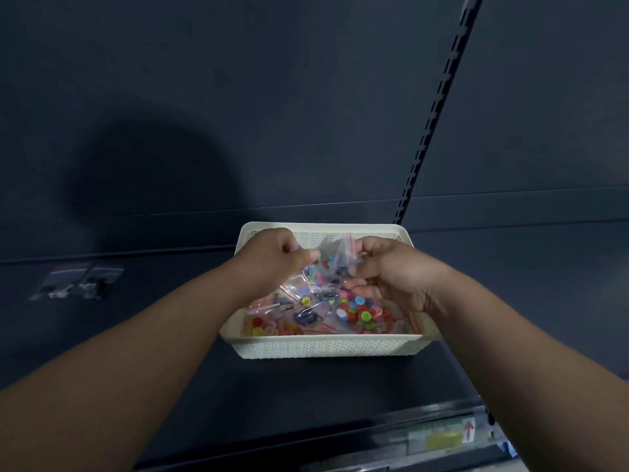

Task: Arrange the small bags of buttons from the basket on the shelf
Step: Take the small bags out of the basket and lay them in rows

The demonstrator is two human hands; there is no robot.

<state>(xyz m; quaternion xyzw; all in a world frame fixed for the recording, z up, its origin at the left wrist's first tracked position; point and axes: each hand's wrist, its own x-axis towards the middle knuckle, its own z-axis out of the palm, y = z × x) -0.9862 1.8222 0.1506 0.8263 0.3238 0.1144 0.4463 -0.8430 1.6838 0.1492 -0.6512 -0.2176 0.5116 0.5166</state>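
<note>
Two bags [342, 258] over basket [326, 347], in left hand [272, 253] and right hand [388, 270].

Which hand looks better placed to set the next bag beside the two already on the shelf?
Probably the left hand: it pinches a bag and is nearer the two shelf bags, left of the basket.
</note>
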